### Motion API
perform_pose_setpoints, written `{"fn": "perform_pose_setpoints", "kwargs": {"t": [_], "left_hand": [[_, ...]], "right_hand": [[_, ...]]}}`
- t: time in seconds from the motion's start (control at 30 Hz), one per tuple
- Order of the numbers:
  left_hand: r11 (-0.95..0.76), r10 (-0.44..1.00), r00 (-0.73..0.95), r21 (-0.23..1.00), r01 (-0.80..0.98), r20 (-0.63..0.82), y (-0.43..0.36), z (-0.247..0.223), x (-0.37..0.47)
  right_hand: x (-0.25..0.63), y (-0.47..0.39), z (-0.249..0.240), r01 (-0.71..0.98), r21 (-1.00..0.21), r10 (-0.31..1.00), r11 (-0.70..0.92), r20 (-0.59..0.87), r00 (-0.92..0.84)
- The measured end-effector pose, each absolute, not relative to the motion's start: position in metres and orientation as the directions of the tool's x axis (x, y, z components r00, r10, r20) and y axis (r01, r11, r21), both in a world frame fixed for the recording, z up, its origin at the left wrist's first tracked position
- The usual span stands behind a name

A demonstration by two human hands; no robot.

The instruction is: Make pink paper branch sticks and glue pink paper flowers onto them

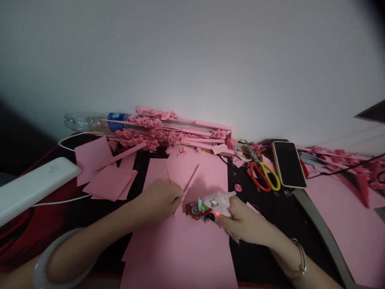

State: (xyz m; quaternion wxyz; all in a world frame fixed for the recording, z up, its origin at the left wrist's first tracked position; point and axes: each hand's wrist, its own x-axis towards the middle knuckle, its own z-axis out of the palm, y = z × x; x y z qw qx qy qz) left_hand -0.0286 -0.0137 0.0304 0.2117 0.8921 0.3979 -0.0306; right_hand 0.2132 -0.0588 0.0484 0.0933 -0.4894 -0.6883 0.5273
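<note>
Technique: Two-Handed Glue Application

Overlapping sheets of smooth pink paper (183, 257) lie nearest, over a black work surface (270, 208). Above them, the right hand (240, 220) has its fingers wrapped about a pale pink plastic glue gun (219, 202) with a lit red lamp (217, 214). The gun's front end, crusted with coloured bits (200, 208), points toward the left hand (161, 200). Its fingertips are pinched together on the lower end of a narrow pink paper strip (191, 178), which slants up and away over the sheets. Whether the nozzle touches the strip cannot be told from this angle.

For good work, keep the strip steady, apply glue sparingly, and hold fingertips clear of the nozzle.

Beyond lie metal scissors with red and yellow handles (262, 167); farthest, pink paper flowers on rolled stems (174, 138) line the plain grey wall (192, 60).
</note>
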Motion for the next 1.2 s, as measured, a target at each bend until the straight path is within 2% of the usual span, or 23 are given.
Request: {"fn": "perform_pose_setpoints", "kwargs": {"t": [0.2, 0.43, 1.2], "left_hand": [[-0.578, 0.698, 0.672, 0.360, 0.733, -0.246, -0.015, 0.032, -0.028], [-0.561, 0.698, 0.663, 0.367, 0.742, -0.272, -0.014, 0.036, -0.026], [-0.571, 0.700, 0.671, 0.373, 0.732, -0.245, -0.015, 0.033, -0.027]], "right_hand": [[0.217, -0.058, 0.045, 0.601, -0.798, 0.775, -0.048, -0.409, -0.481], [0.219, -0.055, 0.038, 0.641, -0.759, 0.848, -0.109, -0.408, -0.338], [0.230, -0.040, 0.024, 0.621, -0.772, 0.928, -0.135, -0.318, -0.193]]}}
